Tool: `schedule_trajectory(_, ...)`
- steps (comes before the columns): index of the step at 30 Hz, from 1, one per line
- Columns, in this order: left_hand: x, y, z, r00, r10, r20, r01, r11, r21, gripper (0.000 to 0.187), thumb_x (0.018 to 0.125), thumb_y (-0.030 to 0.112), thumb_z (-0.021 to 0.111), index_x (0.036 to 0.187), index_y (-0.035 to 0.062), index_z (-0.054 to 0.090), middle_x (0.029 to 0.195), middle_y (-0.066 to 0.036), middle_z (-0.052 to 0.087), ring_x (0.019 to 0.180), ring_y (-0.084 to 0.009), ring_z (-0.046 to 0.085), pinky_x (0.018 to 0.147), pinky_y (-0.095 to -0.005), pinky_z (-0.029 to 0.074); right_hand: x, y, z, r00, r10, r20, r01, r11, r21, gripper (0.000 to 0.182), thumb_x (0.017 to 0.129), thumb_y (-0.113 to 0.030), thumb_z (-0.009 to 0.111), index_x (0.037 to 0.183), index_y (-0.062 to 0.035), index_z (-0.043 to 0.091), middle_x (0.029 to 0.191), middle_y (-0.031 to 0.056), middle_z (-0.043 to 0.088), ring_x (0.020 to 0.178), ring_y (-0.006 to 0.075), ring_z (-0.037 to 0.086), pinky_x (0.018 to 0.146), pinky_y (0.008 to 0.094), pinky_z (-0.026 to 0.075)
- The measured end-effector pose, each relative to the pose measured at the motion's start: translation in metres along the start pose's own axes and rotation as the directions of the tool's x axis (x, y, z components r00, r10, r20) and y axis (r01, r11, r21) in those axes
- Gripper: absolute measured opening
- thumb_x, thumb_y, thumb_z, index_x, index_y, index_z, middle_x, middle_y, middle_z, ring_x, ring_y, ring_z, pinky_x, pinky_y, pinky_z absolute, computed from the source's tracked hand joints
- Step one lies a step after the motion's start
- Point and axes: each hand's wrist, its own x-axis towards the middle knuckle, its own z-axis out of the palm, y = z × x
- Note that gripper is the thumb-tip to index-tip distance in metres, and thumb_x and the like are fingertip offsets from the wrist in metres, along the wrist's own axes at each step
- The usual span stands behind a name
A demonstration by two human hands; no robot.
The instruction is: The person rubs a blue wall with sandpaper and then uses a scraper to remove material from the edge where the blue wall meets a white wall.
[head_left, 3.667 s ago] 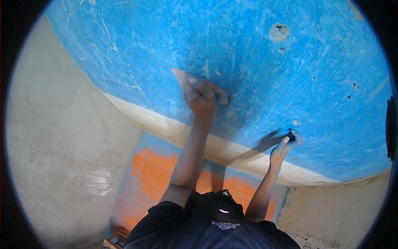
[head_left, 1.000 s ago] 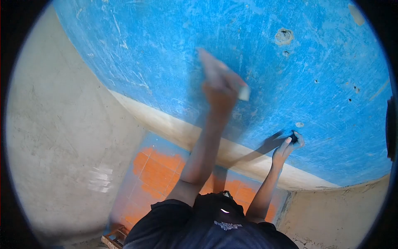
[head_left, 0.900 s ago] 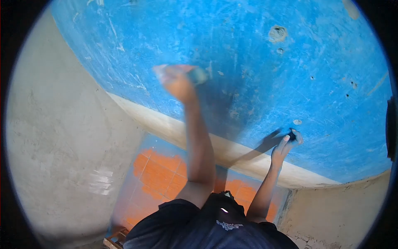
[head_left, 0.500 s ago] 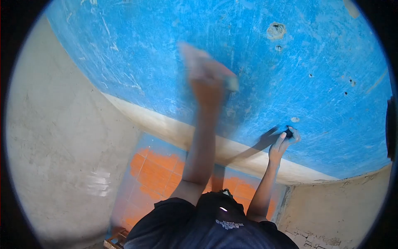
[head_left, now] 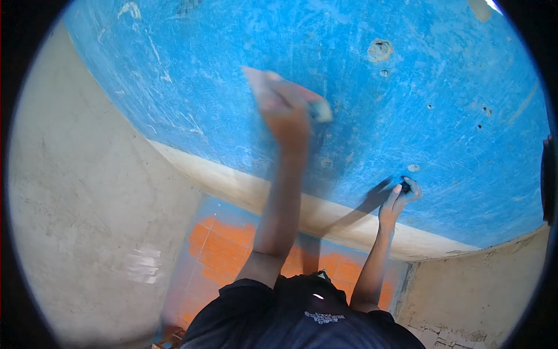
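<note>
My left hand (head_left: 285,113), blurred by motion, is pressed toward the scuffed blue wall (head_left: 221,35). It grips a pinkish folded sheet of sandpaper (head_left: 257,84), whose pale end (head_left: 321,110) sticks out on the right side of the hand. Lower on the wall to the right, my right hand (head_left: 398,198) has its fingers curled against the surface. Something dark (head_left: 405,185) shows between its thumb and fingers; I cannot tell what it is. Just above that hand is a small pale patch (head_left: 413,167).
A chipped hole (head_left: 381,50) and several smaller holes mark the blue wall. Below runs a cream strip (head_left: 250,186), then an orange tiled floor (head_left: 224,250) coated with bluish dust. Bare grey walls stand at left (head_left: 87,174) and right (head_left: 476,296). A brown wooden object (head_left: 170,337) lies lower left.
My left hand with the sandpaper has shifted slightly left over the wall. My right hand keeps its place on the wall. The view has tilted a little.
</note>
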Motion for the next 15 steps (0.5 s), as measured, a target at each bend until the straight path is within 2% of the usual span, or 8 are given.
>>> schedule_trajectory(2, 0.016, 0.016, -0.001, 0.979, -0.196, -0.057, 0.194, 0.980, -0.038, 0.040, 0.094, 0.016, 0.037, 0.122, -0.0128, 0.034, 0.067, -0.012, 0.058, 0.051, -0.0169, 0.051, 0.055, -0.0303, 0.045, -0.002, 0.005, -0.004, 1.000, -0.022, 0.015, 0.023, 0.998, -0.060, 0.036, 0.096, -0.033, 0.036, 0.113, -0.0012, 0.035, 0.109, 0.0123, 0.027, 0.099, 0.0230, 0.033, 0.085, 0.0399, 0.032)
schedule_trajectory(4, 0.021, 0.036, 0.001, 0.947, -0.308, -0.093, 0.311, 0.950, 0.020, 0.044, 0.097, 0.026, 0.035, 0.118, -0.0128, 0.039, 0.066, -0.012, 0.056, 0.059, -0.0210, 0.049, 0.068, -0.0341, 0.045, -0.002, 0.006, -0.006, 1.000, -0.019, 0.020, 0.021, 0.998, -0.062, 0.036, 0.097, -0.033, 0.036, 0.113, -0.0012, 0.035, 0.109, 0.0126, 0.028, 0.100, 0.0232, 0.034, 0.087, 0.0401, 0.031)
schedule_trajectory(6, -0.001, 0.012, 0.000, 0.998, -0.053, -0.021, 0.054, 0.998, 0.044, 0.046, 0.096, 0.019, 0.033, 0.129, -0.0126, 0.023, 0.059, -0.008, 0.054, 0.051, -0.0164, 0.051, 0.054, -0.0288, 0.044, -0.004, 0.003, -0.006, 1.000, 0.013, 0.017, -0.012, 1.000, -0.008, 0.035, 0.097, -0.033, 0.035, 0.113, -0.0012, 0.035, 0.109, 0.0130, 0.030, 0.100, 0.0230, 0.036, 0.089, 0.0402, 0.031)
schedule_trajectory(8, -0.045, -0.028, -0.008, 0.998, 0.057, 0.021, -0.058, 0.997, 0.041, 0.052, 0.096, 0.017, 0.031, 0.134, -0.0128, 0.013, 0.054, -0.006, 0.053, 0.049, -0.0139, 0.053, 0.051, -0.0265, 0.045, -0.004, 0.005, -0.006, 1.000, -0.011, 0.015, 0.011, 1.000, -0.024, 0.036, 0.097, -0.033, 0.035, 0.113, -0.0008, 0.034, 0.108, 0.0125, 0.030, 0.099, 0.0228, 0.036, 0.089, 0.0399, 0.032)
schedule_trajectory(9, -0.069, -0.046, -0.015, 0.999, 0.040, 0.026, -0.041, 0.999, 0.033, 0.053, 0.096, 0.018, 0.030, 0.135, -0.0131, 0.010, 0.052, -0.006, 0.052, 0.050, -0.0137, 0.053, 0.055, -0.0268, 0.046, -0.003, 0.006, -0.006, 1.000, -0.025, 0.013, 0.025, 0.999, -0.031, 0.036, 0.097, -0.033, 0.035, 0.114, -0.0006, 0.034, 0.108, 0.0123, 0.030, 0.098, 0.0227, 0.037, 0.089, 0.0397, 0.032)
schedule_trajectory(12, -0.100, -0.068, -0.031, 0.993, -0.114, 0.043, 0.112, 0.992, 0.055, 0.056, 0.096, 0.019, 0.033, 0.134, -0.0148, 0.009, 0.054, -0.007, 0.055, 0.051, -0.0157, 0.054, 0.064, -0.0281, 0.048, -0.002, 0.003, -0.009, 0.999, 0.033, 0.039, -0.033, 0.999, 0.007, 0.035, 0.097, -0.032, 0.036, 0.111, 0.0001, 0.038, 0.107, 0.0116, 0.030, 0.096, 0.0220, 0.037, 0.085, 0.0379, 0.033)
schedule_trajectory(14, -0.080, -0.081, -0.029, 0.993, 0.066, 0.094, -0.089, 0.961, 0.264, 0.052, 0.096, 0.019, 0.033, 0.131, -0.0152, 0.016, 0.056, -0.007, 0.057, 0.052, -0.0182, 0.056, 0.066, -0.0281, 0.048, 0.001, 0.000, -0.011, 0.999, 0.025, 0.034, -0.024, 0.999, -0.031, 0.032, 0.097, -0.031, 0.037, 0.106, -0.0003, 0.042, 0.106, 0.0110, 0.031, 0.094, 0.0205, 0.038, 0.082, 0.0353, 0.033)
schedule_trajectory(15, -0.063, -0.071, -0.023, 0.989, 0.097, 0.113, -0.122, 0.961, 0.246, 0.048, 0.096, 0.019, 0.033, 0.128, -0.0144, 0.023, 0.055, -0.007, 0.057, 0.053, -0.0196, 0.056, 0.070, -0.0293, 0.047, 0.002, -0.001, -0.011, 0.999, 0.023, 0.035, -0.022, 0.999, -0.046, 0.032, 0.097, -0.031, 0.038, 0.104, -0.0004, 0.044, 0.106, 0.0108, 0.031, 0.092, 0.0197, 0.038, 0.081, 0.0340, 0.033)
